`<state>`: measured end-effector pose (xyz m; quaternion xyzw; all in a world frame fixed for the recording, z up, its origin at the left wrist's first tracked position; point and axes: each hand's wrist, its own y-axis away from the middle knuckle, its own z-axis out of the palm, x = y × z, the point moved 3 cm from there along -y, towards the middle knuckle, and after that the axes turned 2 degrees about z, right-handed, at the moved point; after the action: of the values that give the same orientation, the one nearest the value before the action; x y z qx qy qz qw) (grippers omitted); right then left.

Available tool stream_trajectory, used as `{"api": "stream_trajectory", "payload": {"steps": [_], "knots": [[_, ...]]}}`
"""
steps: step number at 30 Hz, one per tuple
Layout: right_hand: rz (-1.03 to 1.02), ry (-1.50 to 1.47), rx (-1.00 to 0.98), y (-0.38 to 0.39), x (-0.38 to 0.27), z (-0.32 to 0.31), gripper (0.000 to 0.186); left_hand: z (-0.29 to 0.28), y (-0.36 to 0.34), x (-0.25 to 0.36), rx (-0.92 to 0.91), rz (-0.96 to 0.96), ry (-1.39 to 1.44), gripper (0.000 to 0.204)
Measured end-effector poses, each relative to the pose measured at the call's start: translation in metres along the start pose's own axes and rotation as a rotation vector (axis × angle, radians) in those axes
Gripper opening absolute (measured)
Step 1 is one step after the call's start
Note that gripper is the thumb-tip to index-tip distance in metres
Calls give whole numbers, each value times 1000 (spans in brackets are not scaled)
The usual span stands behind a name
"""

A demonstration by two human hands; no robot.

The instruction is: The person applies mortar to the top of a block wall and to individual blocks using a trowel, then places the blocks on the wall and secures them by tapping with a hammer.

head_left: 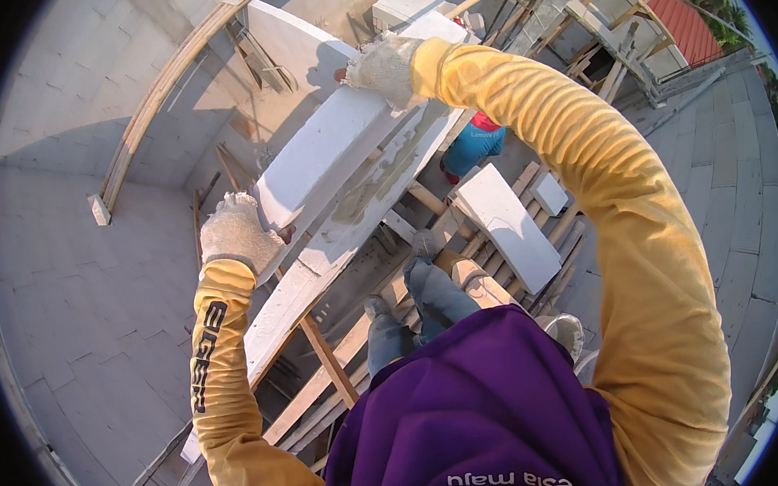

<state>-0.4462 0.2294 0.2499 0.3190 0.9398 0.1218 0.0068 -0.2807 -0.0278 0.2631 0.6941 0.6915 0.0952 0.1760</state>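
Note:
A long white lightweight concrete block [321, 154] lies slantwise between my two hands, over or beside the top of a narrow block wall. My left hand [240, 236], in a pale knitted glove with bare fingertips, grips its near end. Around its far end curls my right hand [383, 70], gloved the same way, with the arm bent wide over the work. Grey wet mortar [392, 170] is smeared along the wall top [317, 261] just right of the block. Whether the block's underside rests on the wall is hidden.
My feet stand on scaffold planks [489, 285]. Another white block [510, 228] and a smaller block piece [550, 193] lie on the timbers to the right. Below, a person in a blue shirt [477, 146] is partly hidden. A bucket [564, 332] stands beside me. A curved-looking timber [162, 95] leans at left.

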Motion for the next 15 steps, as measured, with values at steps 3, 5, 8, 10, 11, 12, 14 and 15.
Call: {"api": "stream_trajectory", "payload": {"steps": [3,5,8,10,11,12,14,15], "knots": [[42,-47,69,11,45,5,71,-24,-23,34,-14,55,67,75],[151,85,-113,17,54,-19,70,-27,-41,48,26,105,96,73],[139,85,-74,35,97,2,77,-32,-65,84,57,186,108,70],[143,77,-112,44,112,9,74,-41,-72,102,39,209,110,69],[144,73,-131,47,118,12,72,-42,-75,109,29,219,112,69],[129,118,-160,46,124,15,70,-44,-79,114,5,215,113,68],[147,95,-154,53,134,23,72,-45,-85,122,-43,209,115,68],[154,83,-149,54,135,24,73,-46,-86,125,-55,209,119,68]]}}
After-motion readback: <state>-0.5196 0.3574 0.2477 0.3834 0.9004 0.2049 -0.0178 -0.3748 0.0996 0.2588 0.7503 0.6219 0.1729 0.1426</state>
